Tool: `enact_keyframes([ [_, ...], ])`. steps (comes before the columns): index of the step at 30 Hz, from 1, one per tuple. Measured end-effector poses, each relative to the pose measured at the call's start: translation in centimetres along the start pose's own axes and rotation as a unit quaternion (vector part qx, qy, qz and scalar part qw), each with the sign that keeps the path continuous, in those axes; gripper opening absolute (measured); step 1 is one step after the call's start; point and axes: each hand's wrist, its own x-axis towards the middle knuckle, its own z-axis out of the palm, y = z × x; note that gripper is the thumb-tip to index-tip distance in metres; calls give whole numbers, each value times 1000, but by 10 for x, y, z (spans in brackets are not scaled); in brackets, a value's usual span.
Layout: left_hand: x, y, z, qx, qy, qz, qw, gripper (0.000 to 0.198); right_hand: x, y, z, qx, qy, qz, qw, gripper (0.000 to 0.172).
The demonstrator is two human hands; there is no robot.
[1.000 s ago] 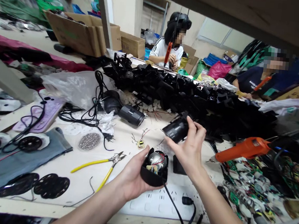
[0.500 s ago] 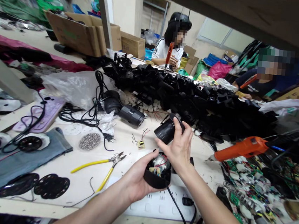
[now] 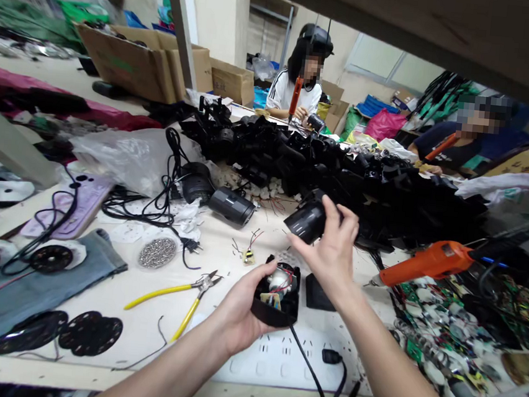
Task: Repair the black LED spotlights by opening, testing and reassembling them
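Observation:
My left hand is closed around an open black plastic housing, with a round motor, red wires and a small circuit board showing inside and a black cord running from its underside. Higher and to the right, my right hand grips a glossy black cylindrical cover between thumb and fingers, apart from the housing. A loose small circuit board with wires lies just beyond the housing. On the table beside the housing rests a flat black piece.
Yellow-handled cutters, a dish of screws and another black cylinder lie left. A white power strip sits in front. An orange electric screwdriver and scrap circuit boards are right. Black parts pile up behind; two people sit beyond.
My right hand has moved right and slightly up with the black cover, away from the housing. The housing in my left hand has shifted slightly left, uncovering the flat black piece.

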Motion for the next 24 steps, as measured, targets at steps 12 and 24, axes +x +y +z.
enact_keyframes([
  [12,3,8,0,-15,-8,-20,1000,44,-10,-8,-49,336,-303,129,882,81],
  [24,5,10,0,9,-17,-21,1000,52,-20,-3,-41,314,-292,104,897,82],
])
